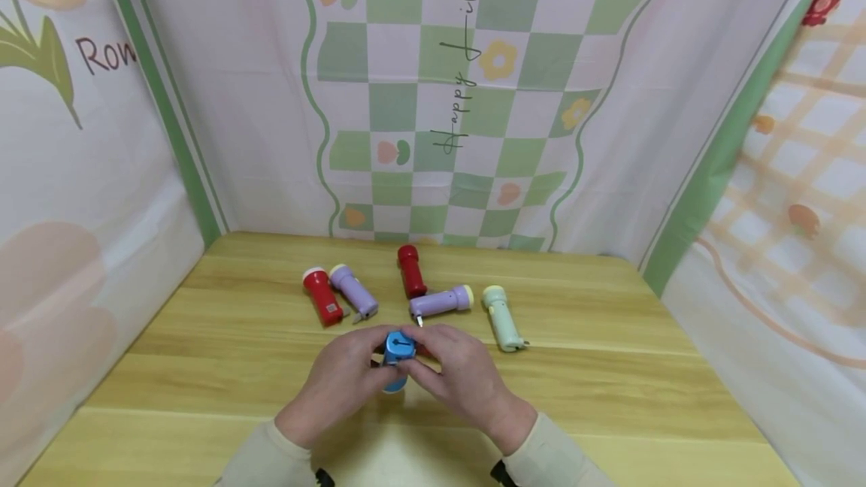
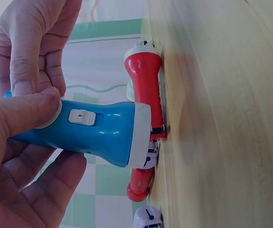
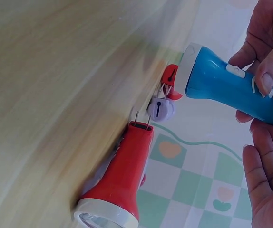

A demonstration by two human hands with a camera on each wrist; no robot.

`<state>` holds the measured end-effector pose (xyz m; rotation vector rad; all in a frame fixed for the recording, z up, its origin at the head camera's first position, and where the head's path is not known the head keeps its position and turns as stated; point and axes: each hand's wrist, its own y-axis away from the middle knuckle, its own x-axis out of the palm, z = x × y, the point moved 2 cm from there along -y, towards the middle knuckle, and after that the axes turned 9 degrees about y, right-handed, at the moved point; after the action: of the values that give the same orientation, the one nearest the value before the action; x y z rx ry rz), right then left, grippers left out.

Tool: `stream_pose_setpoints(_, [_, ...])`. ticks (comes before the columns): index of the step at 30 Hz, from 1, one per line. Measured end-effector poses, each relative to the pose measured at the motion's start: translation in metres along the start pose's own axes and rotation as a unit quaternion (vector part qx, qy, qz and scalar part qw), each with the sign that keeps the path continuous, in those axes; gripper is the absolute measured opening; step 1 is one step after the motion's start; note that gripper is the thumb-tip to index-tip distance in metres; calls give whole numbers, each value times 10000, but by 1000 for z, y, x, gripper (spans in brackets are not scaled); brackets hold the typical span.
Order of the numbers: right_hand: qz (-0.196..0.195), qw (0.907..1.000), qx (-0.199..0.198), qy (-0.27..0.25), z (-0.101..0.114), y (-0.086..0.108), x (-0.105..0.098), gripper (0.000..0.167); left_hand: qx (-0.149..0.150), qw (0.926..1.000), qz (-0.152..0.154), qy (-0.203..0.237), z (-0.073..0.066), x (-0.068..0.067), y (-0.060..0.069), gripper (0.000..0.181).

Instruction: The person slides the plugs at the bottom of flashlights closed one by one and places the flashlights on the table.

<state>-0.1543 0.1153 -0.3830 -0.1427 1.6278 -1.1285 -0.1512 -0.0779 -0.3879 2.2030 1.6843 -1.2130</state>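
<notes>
"Pale wood grain runs across the surface (image 1: 643, 404), and printed cloth (image 1: 446, 96) with green and white checks hangs beyond its far edge. Where's the blue flashlight (image 1: 399, 346)?"

"Near the middle, held just above the surface, lamp end downward. Both hands are on it: the left hand (image 1: 348, 370) and the right hand (image 1: 463, 370) pinch it between thumb and fingers."

"From the head view I mostly get its rear end, with a dark slot."

"Both wrist views add its flank: a white switch (image 2: 82, 117) and a broad white rim (image 2: 140, 136). They also show a red flashlight (image 3: 122, 166) lying just beyond the right hand, which covers nearly all of it in the head view."

"And farther off?"

"At far left, a white-rimmed red flashlight (image 1: 322, 297) beside a lilac flashlight (image 1: 355, 291). Toward the middle, a dark red flashlight (image 1: 410, 271), with a second lilac flashlight (image 1: 440, 303) crosswise at its near end; I can't tell whether they touch. At right, a mint flashlight (image 1: 502, 319)."

"Textures?"

"Smooth, glossy, plastic-looking bodies flaring into round heads. Thin metal prongs (image 3: 137, 117) stick out of the covered red one, and the cloth is softly creased."
</notes>
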Motion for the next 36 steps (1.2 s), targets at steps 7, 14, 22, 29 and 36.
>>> stream_pose_setpoints(7, [-54,10000,-39,-9,0,0,1,39,96,9994,-167,-291,0,0,0,31])
stream_pose_setpoints(14, [-101,9999,-75,-40,0,-1,1,36,141,9992,-239,-277,0,1,0,28])
stream_pose_setpoints(22, [-53,10000,-19,-81,0,0,1,37,-73,9993,-18,356,2,1,0,30])
stream_pose_setpoints(29, [-126,9999,-67,-54,0,0,1,41,-301,9932,211,1102,7,0,-1,30])
stream_pose_setpoints(36, [-183,9997,-131,0,0,0,1,44,-845,9719,537,2130,11,-4,0,34])
